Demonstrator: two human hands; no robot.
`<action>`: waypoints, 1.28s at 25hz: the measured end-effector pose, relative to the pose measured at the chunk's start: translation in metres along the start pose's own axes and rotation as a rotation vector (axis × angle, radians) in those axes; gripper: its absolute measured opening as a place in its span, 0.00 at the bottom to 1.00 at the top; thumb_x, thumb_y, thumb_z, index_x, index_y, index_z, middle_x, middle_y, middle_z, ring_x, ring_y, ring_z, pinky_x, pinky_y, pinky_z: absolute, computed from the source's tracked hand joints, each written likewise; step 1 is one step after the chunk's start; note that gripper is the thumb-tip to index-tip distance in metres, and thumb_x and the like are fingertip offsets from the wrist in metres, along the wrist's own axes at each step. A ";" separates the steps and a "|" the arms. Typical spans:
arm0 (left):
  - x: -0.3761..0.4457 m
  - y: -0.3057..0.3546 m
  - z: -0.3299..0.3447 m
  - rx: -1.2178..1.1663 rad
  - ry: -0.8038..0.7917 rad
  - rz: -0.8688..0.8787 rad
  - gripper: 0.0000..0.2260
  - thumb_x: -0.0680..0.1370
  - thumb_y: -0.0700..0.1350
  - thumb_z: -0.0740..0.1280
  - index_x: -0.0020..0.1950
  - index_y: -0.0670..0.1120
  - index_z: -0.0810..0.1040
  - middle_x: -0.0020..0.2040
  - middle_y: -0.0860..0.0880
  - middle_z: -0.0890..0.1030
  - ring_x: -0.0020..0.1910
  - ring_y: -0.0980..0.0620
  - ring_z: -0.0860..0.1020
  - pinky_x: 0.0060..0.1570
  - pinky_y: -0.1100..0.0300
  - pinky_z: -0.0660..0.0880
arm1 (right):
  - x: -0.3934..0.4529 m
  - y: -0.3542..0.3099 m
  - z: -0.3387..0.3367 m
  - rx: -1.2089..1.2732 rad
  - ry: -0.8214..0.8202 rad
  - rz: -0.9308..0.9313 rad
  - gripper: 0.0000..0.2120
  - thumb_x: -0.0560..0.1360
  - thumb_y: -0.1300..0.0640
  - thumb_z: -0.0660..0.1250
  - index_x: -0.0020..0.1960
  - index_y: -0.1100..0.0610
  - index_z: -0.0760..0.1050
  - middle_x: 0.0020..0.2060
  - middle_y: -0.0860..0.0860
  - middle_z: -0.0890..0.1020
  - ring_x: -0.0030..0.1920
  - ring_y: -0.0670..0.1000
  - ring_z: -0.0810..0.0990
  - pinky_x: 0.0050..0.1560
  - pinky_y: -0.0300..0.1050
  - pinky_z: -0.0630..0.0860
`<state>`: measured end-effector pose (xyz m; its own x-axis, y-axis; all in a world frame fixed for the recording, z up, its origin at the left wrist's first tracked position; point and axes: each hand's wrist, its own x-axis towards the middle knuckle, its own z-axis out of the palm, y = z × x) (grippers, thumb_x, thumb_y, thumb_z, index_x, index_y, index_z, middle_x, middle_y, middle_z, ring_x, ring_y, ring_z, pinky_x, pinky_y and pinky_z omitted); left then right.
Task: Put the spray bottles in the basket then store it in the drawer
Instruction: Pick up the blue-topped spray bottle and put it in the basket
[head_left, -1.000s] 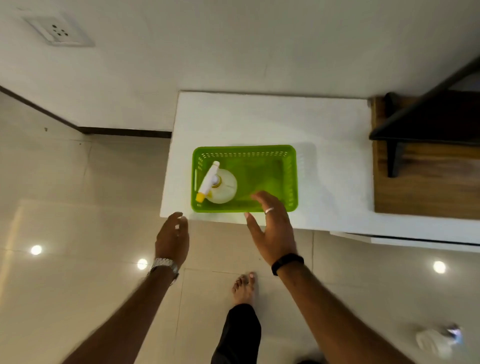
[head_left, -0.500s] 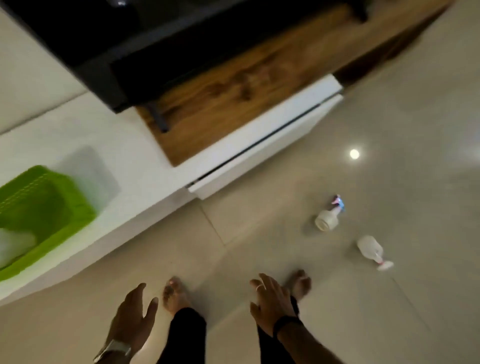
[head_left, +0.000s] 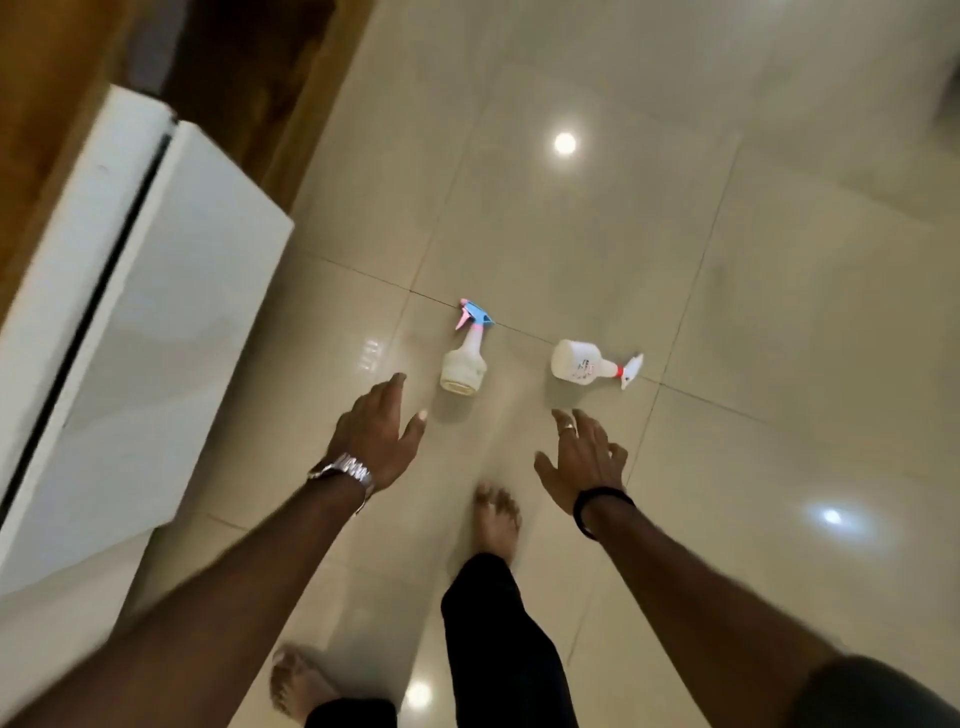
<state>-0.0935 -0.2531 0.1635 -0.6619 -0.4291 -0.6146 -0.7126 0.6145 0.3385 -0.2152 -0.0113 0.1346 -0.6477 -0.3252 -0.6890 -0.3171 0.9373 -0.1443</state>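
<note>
Print on the right bottle (head_left: 581, 361): small dark and reddish marks on its side, too small and blurred to read. Left bottle (head_left: 464, 362): no lettering made out. No brand, number or sign legible anywhere else in view.

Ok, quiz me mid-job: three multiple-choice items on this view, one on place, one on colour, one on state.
1. Where do the two bottles lie?
A. on the floor
B. in a basket
C. on a shelf

2. What colour is the trigger head on the left bottle?
A. green
B. blue and pink
C. black

3. What are the hands doing?
A. each grips a bottle
B. both open, holding nothing
C. both closed in fists

A: left bottle and right bottle lie on the floor.
B: its head is blue and pink.
B: left hand and right hand are spread, short of the bottles.
</note>
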 end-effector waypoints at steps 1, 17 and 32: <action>0.023 0.017 0.006 0.048 -0.031 0.030 0.29 0.82 0.55 0.59 0.80 0.46 0.58 0.77 0.43 0.68 0.72 0.40 0.70 0.68 0.45 0.70 | 0.014 0.009 0.006 0.039 -0.008 0.029 0.32 0.77 0.44 0.62 0.78 0.49 0.57 0.78 0.52 0.59 0.79 0.53 0.55 0.72 0.59 0.58; 0.237 -0.025 0.161 0.057 -0.233 -0.138 0.31 0.83 0.59 0.54 0.82 0.47 0.51 0.79 0.42 0.63 0.75 0.38 0.66 0.72 0.44 0.67 | 0.235 -0.044 0.155 0.635 -0.171 0.148 0.30 0.82 0.45 0.55 0.80 0.54 0.56 0.78 0.53 0.63 0.77 0.56 0.63 0.75 0.55 0.61; 0.107 0.025 0.107 -0.303 -0.193 -0.313 0.24 0.83 0.58 0.54 0.75 0.48 0.64 0.68 0.39 0.75 0.63 0.37 0.76 0.53 0.54 0.72 | 0.118 -0.069 0.070 1.117 -0.420 0.264 0.23 0.83 0.48 0.53 0.73 0.59 0.64 0.66 0.59 0.76 0.65 0.60 0.77 0.69 0.60 0.72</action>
<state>-0.1577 -0.2131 0.0302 -0.3693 -0.4145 -0.8317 -0.9257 0.2423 0.2903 -0.2211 -0.1057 0.0133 -0.2628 -0.2362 -0.9355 0.6937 0.6277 -0.3534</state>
